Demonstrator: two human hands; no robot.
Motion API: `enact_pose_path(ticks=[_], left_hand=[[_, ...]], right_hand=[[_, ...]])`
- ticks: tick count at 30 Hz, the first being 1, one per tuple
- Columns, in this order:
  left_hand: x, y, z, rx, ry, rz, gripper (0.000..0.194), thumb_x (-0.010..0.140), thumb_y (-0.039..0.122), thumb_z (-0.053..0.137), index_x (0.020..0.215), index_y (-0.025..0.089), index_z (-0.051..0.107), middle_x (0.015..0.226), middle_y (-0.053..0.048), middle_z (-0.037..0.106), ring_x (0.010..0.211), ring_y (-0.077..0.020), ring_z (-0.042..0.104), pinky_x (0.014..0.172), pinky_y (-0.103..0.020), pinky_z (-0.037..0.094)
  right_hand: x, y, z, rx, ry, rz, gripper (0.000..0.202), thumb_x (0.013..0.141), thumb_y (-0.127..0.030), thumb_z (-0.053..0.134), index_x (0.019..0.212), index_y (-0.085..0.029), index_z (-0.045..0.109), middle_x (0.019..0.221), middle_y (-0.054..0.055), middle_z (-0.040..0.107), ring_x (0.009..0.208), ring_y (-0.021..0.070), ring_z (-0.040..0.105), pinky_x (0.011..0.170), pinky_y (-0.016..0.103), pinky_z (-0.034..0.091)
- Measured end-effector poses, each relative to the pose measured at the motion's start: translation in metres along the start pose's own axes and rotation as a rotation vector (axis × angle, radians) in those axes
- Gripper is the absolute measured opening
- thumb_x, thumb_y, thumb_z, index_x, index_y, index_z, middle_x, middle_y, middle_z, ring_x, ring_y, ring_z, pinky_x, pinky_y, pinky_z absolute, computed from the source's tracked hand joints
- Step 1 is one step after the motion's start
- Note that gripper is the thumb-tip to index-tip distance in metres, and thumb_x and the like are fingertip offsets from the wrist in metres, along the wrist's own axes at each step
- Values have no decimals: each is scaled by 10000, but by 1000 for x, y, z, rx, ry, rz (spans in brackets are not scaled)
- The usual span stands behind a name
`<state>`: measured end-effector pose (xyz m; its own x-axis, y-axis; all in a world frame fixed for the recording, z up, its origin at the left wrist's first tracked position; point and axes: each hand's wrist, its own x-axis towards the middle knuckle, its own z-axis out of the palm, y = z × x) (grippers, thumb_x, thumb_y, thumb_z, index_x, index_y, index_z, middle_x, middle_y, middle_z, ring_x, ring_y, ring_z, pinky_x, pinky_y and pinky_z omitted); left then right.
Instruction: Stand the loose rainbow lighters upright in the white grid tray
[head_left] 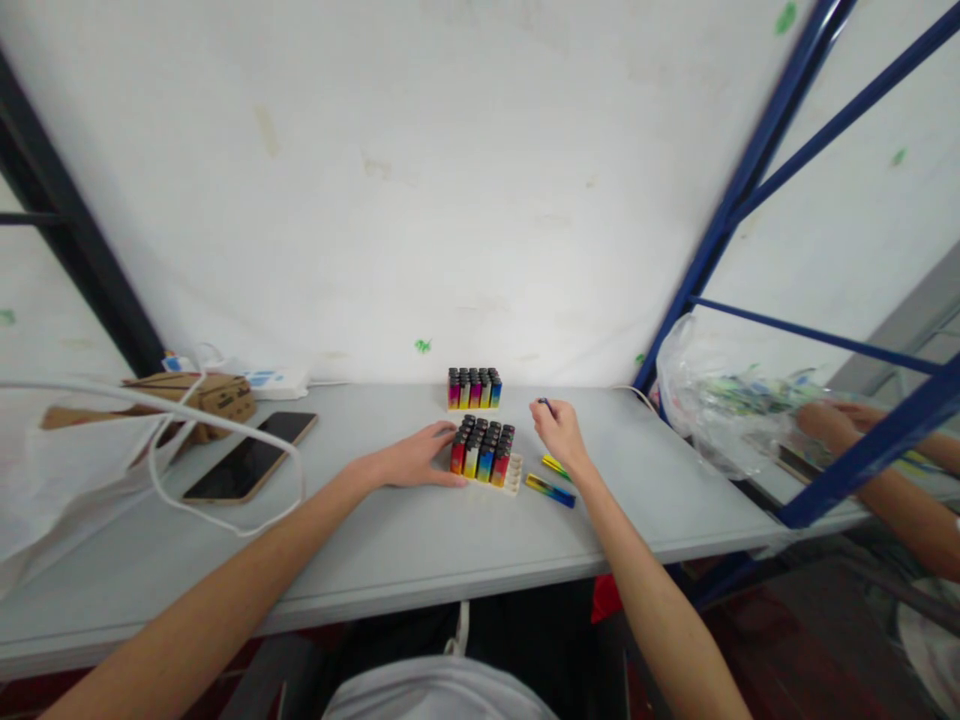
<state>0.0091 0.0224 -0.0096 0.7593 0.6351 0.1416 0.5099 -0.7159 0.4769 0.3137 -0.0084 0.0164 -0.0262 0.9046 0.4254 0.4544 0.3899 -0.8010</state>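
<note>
A white tray stands on the table with rows of upright, multicoloured lighters. Its right-hand column of slots holds no lighters. My left hand grips the tray's left side, thumb at the front and fingers behind. To the right of the tray, my right hand is raised and closed around a lighter; only a small dark blue end shows. Below that hand a blue-yellow lighter and a yellow-green lighter lie flat, the second partly hidden by my wrist.
A second lighter tray stands near the wall. Left are a phone, a white cable, a cardboard box and a power strip. Right, beyond a blue metal frame, are a plastic bag and another person's hands.
</note>
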Motion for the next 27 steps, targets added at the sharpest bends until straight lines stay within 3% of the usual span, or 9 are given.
enact_pose_path(ticks=[3,10,15,22,25,27], left_hand=[[0,0,0,1,5,-2,917,879,794,760,1563,209,582,1660,-157,535,1550,-402,489,1316,-467,371],[1,1,0,10,-11,-17,949,878,802,752,1565,175,567,1673,-178,509,1553,-403,486,1316,-454,373],[0,3,-1,-3,-19,-14,930,890,775,760,1579,186,554,1679,-174,501,1561,-396,475,1327,-459,356],[-1,3,-1,-14,-14,-11,914,888,772,766,1582,213,562,1669,-156,516,1555,-396,483,1323,-463,368],[-1,2,0,-14,-2,-1,904,884,777,768,1581,237,570,1657,-137,536,1545,-399,495,1317,-468,381],[0,1,0,-13,4,-3,909,879,784,768,1571,226,580,1653,-146,538,1543,-403,498,1315,-470,385]], right_hand=[[-3,-3,2,-56,111,-17,564,940,-715,491,608,-273,382,577,-24,364,592,154,373,561,311,294],[-5,-6,5,-149,88,-37,554,954,-664,460,589,-264,342,595,-28,328,602,147,343,608,322,265],[-1,-5,-1,-187,108,-53,530,981,-642,470,622,-261,387,590,-21,412,624,162,415,618,314,312],[1,3,-16,-150,-251,-50,405,1052,-599,490,899,-239,595,801,14,694,713,188,621,736,315,486],[3,8,-21,-244,-293,-150,425,1057,-583,518,836,-234,618,865,49,727,805,207,640,777,318,497],[4,7,-25,-344,-290,-177,457,1052,-575,544,752,-234,591,796,46,705,764,207,615,746,317,482]])
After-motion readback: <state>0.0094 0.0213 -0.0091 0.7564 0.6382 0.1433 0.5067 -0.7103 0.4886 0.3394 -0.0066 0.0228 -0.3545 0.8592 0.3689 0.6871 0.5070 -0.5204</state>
